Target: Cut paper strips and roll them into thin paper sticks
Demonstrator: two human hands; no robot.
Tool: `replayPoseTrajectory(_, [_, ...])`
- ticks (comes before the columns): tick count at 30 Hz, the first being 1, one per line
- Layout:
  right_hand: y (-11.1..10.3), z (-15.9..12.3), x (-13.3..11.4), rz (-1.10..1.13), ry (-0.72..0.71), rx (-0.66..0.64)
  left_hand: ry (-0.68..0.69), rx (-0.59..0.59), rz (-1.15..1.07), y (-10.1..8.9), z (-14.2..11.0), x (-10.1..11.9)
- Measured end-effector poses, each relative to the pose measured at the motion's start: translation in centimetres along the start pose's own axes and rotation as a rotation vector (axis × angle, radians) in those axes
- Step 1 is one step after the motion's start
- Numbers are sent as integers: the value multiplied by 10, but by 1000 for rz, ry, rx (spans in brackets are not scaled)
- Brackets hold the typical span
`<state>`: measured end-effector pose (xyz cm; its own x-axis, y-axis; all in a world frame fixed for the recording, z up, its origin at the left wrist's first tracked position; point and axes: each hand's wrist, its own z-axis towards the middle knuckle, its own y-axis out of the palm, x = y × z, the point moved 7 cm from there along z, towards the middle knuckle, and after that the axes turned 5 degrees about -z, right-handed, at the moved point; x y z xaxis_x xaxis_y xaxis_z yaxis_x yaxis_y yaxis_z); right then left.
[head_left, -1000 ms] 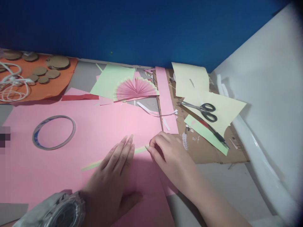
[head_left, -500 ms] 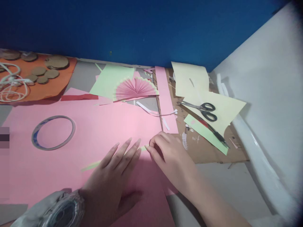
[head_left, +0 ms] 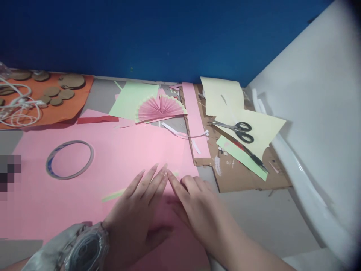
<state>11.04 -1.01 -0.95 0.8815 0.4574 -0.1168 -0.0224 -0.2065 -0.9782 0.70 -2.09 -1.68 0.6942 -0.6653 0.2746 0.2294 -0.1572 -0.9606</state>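
My left hand (head_left: 138, 210) lies flat on a large pink paper sheet (head_left: 93, 180), fingers stretched out over a thin pale green paper strip (head_left: 114, 195). A wristwatch (head_left: 84, 248) is on that wrist. My right hand (head_left: 197, 207) rests beside it on the same sheet. Its index finger is extended and touches the left fingertips, while its other fingers are curled under. The green strip shows to the left of my left hand and a short end peeks out near the fingertips.
A tape ring (head_left: 70, 159) lies on the pink sheet at left. A pink pleated paper fan (head_left: 159, 108) sits behind, by green paper. Scissors (head_left: 237, 130) and a pen (head_left: 251, 154) lie on yellow paper over cardboard at right. Cardboard discs (head_left: 66, 84) and a white cord (head_left: 15, 107) rest on orange paper.
My right hand let go of its pinch on the strip's end and slid left and nearer, index finger now meeting the left fingertips. The left hand's fingers spread slightly. The view shifted a little.
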Motion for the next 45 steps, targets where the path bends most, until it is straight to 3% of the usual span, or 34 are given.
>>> replayPoseTrajectory(9, [-7, -6, 25, -123, 105, 83, -32, -41, -6, 1, 0, -1])
replayPoseTrajectory(16, [-24, 2, 36, 292, 171, 147, 0, -36, -11, -2, -1, 0])
replayPoseTrajectory(21, [-27, 19, 31, 527, 143, 68, 8, 54, -65, -12, -1, 2])
replayPoseTrajectory(25, [-29, 27, 34, 690, 121, 58, -204, 216, -202, -30, -1, -24])
replayPoseTrajectory(28, [-32, 26, 48, 770, 164, 88, -356, 259, -263, -40, 1, -49])
replayPoseTrajectory(32, [-42, 20, 70, 838, 230, 159, -454, 317, -439, -48, 3, -68])
replayPoseTrajectory(39, [-37, 21, 73, 870, 253, 197, -451, 225, -740, -38, 10, -73])
replayPoseTrajectory(42, [-34, 22, 65, 873, 237, 205, -441, 255, -683, -44, 12, -74])
replayPoseTrajectory(45, [-33, 23, 51, 882, 178, 179, -335, 243, -554, -50, 16, -65])
